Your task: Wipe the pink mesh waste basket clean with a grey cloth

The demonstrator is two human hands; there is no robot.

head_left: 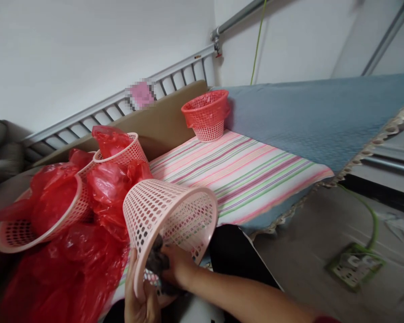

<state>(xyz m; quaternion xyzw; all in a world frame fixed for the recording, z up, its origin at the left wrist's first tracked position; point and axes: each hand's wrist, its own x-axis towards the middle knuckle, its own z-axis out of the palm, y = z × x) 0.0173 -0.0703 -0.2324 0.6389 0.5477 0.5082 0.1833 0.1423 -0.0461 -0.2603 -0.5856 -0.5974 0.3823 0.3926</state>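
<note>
A pink perforated plastic wastebasket lies tilted over my lap, its mouth facing right and toward me. My left hand is closed around the near rim, thumb inside and fingers outside. Inside the mouth, my right hand is closed on a dark grey cloth, bunched against the inner wall. Part of the cloth hangs below my fingers, and the basket hides some of it. Just left of this basket, a crumpled red plastic bag touches or nearly touches its side.
More pink baskets with red bags stand and lie at left, beside a heap of red plastic. A red-lined basket stands at the back on a striped cloth. A power strip lies on the floor at right.
</note>
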